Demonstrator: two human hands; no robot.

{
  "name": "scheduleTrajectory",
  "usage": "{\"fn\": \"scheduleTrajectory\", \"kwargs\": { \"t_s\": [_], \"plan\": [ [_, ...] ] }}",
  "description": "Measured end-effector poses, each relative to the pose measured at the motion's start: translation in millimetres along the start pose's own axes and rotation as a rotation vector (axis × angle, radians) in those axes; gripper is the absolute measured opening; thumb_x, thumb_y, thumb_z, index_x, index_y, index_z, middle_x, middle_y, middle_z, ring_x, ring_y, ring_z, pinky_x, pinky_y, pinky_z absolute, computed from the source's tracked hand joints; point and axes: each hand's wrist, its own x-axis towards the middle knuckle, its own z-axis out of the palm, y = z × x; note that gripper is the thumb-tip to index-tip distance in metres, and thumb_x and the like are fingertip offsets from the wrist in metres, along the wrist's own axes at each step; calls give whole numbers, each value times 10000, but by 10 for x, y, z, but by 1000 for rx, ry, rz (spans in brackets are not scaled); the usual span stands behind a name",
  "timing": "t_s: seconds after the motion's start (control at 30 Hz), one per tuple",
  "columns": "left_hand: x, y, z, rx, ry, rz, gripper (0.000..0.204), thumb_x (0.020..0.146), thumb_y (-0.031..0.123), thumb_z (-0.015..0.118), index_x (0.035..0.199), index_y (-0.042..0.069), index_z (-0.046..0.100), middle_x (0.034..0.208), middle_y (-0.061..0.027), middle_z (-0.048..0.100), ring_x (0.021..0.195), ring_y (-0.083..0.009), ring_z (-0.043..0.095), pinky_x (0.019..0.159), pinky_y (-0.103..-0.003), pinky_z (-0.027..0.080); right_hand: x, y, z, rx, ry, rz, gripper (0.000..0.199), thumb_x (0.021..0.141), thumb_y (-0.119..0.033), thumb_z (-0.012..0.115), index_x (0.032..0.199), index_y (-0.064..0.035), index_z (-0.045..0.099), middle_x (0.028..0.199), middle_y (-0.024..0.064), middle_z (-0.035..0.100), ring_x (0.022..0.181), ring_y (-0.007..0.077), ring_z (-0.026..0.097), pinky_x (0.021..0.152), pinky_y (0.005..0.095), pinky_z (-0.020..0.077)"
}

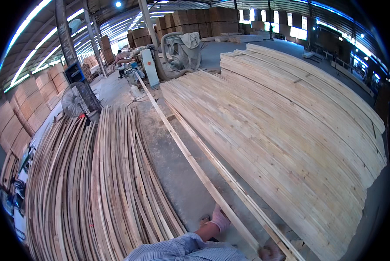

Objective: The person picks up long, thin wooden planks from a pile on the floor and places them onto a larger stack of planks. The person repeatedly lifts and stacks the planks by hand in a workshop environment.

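Note:
A long, narrow wooden strip [189, 158] runs from the bottom of the head view up toward a machine at the far end. My left hand [221, 219], in a pale pink glove, is closed around the strip's left edge, with its fingertips hidden by the wood. At the strip's near end is my right hand [271, 252], dim and close to the lower rim. It touches the end there, but its fingers do not show clearly. Just right of this strip lie a few more thin strips [242, 194], roughly parallel to it.
A wide stack of pale boards [268, 130] fills the right side. Bundled thin strips [112, 174] lie on the left, beside a standing fan [74, 100]. Beyond the strip are a machine with a pale cabinet [149, 65], a hose-fitted unit [186, 50] and another person [120, 56].

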Motion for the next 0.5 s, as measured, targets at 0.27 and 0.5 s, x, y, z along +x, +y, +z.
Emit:
{"fn": "scheduleTrajectory", "kwargs": {
  "t_s": [0.27,0.5],
  "plan": [
    [39,579,444,50,-90,129,576,886,669,428,890,110,568,689,-38,520,602,-242,518,586,-445,456,-914,614,-917,363,213,199,458,955,-278,557,1358,-70,497,1358,178,507,1268,308,480,1005,473,476],
    [348,1050,363,43,-196,76,474,910,586,455,926,128,572,618,50,456,496,-152,444,545,-349,430,-1732,1344,-1157,-19,220,337,469,950,-339,541,1347,-90,514,1350,180,513,1248,329,496,1007,502,456]
  ]
}}
